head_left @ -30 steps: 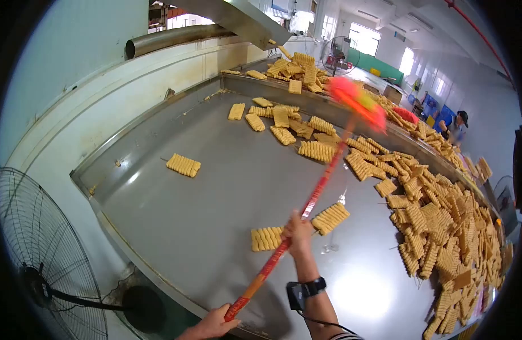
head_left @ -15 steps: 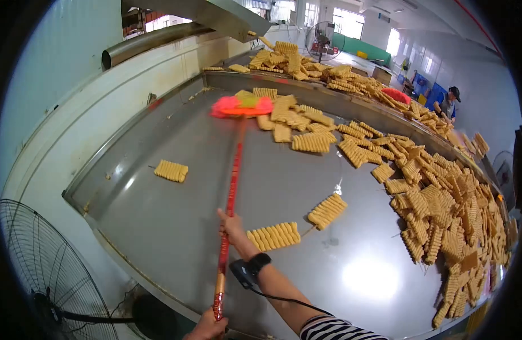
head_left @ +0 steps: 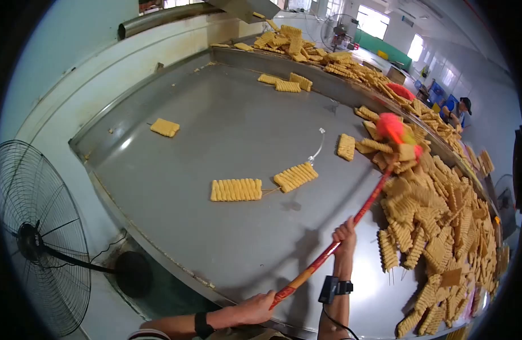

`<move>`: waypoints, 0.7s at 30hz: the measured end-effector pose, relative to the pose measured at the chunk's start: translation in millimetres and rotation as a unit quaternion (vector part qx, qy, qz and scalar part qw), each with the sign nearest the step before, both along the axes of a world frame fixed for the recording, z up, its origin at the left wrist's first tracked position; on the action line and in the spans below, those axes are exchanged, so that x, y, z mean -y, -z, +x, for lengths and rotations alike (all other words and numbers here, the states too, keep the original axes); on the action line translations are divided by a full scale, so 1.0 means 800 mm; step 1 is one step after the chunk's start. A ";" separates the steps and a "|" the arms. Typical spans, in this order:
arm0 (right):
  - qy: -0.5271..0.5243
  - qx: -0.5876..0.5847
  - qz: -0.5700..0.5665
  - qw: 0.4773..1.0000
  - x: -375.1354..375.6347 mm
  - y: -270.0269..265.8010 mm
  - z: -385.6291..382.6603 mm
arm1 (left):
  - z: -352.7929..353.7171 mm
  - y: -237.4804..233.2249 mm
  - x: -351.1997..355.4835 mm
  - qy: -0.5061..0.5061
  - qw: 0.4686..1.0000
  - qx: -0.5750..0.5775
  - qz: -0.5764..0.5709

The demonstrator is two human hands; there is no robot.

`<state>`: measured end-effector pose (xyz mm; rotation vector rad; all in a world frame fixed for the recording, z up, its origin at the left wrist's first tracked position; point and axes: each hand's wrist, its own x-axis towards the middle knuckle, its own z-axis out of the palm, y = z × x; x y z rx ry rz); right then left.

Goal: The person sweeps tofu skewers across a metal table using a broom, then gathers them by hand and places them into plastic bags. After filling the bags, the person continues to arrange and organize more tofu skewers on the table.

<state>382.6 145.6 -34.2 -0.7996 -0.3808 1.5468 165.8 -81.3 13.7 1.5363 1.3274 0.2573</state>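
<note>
Both of my hands are wrapped around a red-shafted broom (head_left: pixel 370 203) with a pink and yellow head. My left hand (head_left: pixel 258 309) grips the lower end of its shaft, and my right hand (head_left: pixel 345 237) holds it farther up. At the far end, the head presses into a heap of wavy, golden-brown skewered food pieces (head_left: pixel 436 209) along the right of a wide metal tray table (head_left: pixel 215 130). A pair of loose skewered pieces (head_left: pixel 236 190) lies left of the shaft. One more piece (head_left: pixel 165 127) rests by itself toward the left.
A raised back ledge carries another heap of pieces (head_left: pixel 295 42), with a red object (head_left: pixel 401 91) among them. A standing fan (head_left: pixel 43 238) is at the lower left, beside the table's edge. Another person (head_left: pixel 459 110) is at the far right. A metal pipe (head_left: pixel 164 20) runs along the wall.
The broom head has swung from the back left to the right-hand heap, and pieces from the back middle have shifted right with it. Both hands have moved right, still gripping the shaft.
</note>
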 end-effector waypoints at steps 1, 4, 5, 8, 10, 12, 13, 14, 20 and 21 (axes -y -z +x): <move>-0.015 -0.044 0.052 0.998 -0.001 -0.007 0.002 | -0.004 -0.002 0.002 -0.009 1.000 -0.006 0.002; -0.023 -0.121 0.090 0.988 0.004 -0.046 -0.034 | -0.038 -0.015 0.014 -0.094 0.954 -0.144 0.247; -0.035 -0.104 0.097 0.989 0.013 -0.057 -0.058 | -0.061 -0.021 0.026 -0.109 0.952 -0.153 0.242; -0.071 -0.020 0.063 0.995 0.053 -0.099 -0.135 | -0.118 -0.032 0.071 -0.136 0.935 -0.195 0.264; -0.113 -0.060 0.065 0.990 0.051 -0.098 -0.177 | -0.138 -0.042 0.117 -0.181 0.953 -0.163 0.182; -0.217 -0.125 0.089 0.964 0.045 -0.088 -0.225 | -0.157 -0.045 0.170 -0.226 0.962 -0.118 0.095; -0.226 -0.106 0.065 0.966 0.049 -0.079 -0.259 | -0.167 -0.042 0.200 -0.264 0.962 -0.065 0.011; -0.283 -0.106 0.046 0.952 0.055 -0.063 -0.292 | -0.172 -0.023 0.232 -0.326 0.944 -0.026 -0.036; -0.482 -0.015 -0.020 0.876 0.210 -0.050 -0.521 | -0.188 -0.036 0.388 -0.557 0.805 0.183 -0.091; -0.511 -0.016 -0.031 0.859 0.234 -0.049 -0.545 | -0.199 -0.057 0.406 -0.539 0.816 0.118 -0.172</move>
